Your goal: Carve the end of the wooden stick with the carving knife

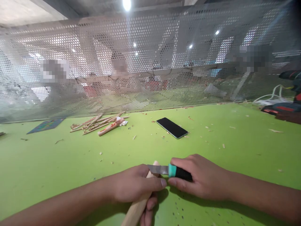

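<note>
My left hand (138,185) is wrapped round a pale wooden stick (135,211), which slants from the bottom edge up to the middle of the view. In my right hand (199,175) is a knife (172,170) with a black and turquoise handle. Its metal blade points left and lies across the upper part of the stick, close to my left thumb and forefinger. The blade's tip end is by my left hand. Part of the stick is hidden under my left fingers.
A black-screened phone (172,127) lies on the green table (211,144), among scattered wood shavings. Several carved wooden sticks (101,122) are piled at back left, beside a dark flat sheet (45,125). A power drill (289,103) stands far right. Behind rises a perforated metal screen (145,62).
</note>
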A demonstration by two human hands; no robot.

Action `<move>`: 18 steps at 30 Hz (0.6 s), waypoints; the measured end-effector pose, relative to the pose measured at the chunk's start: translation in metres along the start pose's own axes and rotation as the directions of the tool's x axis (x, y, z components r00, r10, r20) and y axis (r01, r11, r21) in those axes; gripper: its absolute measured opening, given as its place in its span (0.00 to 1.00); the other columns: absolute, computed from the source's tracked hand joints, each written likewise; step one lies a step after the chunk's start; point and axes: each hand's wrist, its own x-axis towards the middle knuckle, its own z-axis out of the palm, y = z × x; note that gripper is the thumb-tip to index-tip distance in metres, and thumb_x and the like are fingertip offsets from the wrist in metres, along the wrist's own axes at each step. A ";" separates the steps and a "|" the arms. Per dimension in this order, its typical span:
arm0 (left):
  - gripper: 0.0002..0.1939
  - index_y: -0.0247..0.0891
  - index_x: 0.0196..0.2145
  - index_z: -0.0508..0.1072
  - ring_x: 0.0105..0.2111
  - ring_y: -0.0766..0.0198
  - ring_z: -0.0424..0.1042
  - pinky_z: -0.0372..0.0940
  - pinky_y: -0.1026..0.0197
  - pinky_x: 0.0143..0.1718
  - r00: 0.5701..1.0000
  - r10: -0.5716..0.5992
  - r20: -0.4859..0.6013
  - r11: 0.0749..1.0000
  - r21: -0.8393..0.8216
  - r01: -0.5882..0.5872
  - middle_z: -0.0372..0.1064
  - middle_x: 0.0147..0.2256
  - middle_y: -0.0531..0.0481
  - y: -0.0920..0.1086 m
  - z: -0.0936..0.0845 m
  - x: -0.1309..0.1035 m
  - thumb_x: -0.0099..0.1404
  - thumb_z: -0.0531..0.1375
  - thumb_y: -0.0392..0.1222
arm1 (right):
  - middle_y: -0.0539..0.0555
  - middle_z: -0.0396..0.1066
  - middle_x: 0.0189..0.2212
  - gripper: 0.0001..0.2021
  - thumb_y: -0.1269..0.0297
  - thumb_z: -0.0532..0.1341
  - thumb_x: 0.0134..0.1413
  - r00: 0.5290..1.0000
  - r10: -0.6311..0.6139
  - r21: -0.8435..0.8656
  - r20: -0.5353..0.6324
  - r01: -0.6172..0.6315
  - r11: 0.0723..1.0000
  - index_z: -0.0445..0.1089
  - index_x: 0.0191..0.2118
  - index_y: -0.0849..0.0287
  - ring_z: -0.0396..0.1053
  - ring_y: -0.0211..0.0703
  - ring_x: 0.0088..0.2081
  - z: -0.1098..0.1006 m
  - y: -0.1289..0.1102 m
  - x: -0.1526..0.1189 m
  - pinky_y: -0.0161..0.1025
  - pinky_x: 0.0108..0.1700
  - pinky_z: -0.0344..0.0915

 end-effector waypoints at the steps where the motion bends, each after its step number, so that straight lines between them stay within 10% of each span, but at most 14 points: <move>1: 0.18 0.39 0.26 0.65 0.13 0.67 0.65 0.71 0.61 0.24 1.000 -0.002 0.002 1.000 0.003 0.002 0.63 0.18 0.55 0.000 0.000 0.000 0.71 0.52 0.48 | 0.47 0.63 0.21 0.22 0.41 0.58 0.65 1.000 0.001 -0.001 0.002 -0.001 1.000 0.64 0.31 0.57 0.56 0.36 0.21 0.000 0.000 0.000 0.34 0.25 0.44; 18: 0.20 0.39 0.23 0.64 0.14 0.66 0.67 0.71 0.60 0.25 1.000 0.015 0.000 1.000 -0.011 -0.015 0.63 0.17 0.54 0.000 0.002 0.000 0.70 0.53 0.50 | 0.46 0.64 0.22 0.21 0.42 0.59 0.64 1.000 -0.003 -0.007 -0.005 0.003 1.000 0.63 0.32 0.56 0.57 0.36 0.22 0.003 0.002 0.001 0.34 0.25 0.44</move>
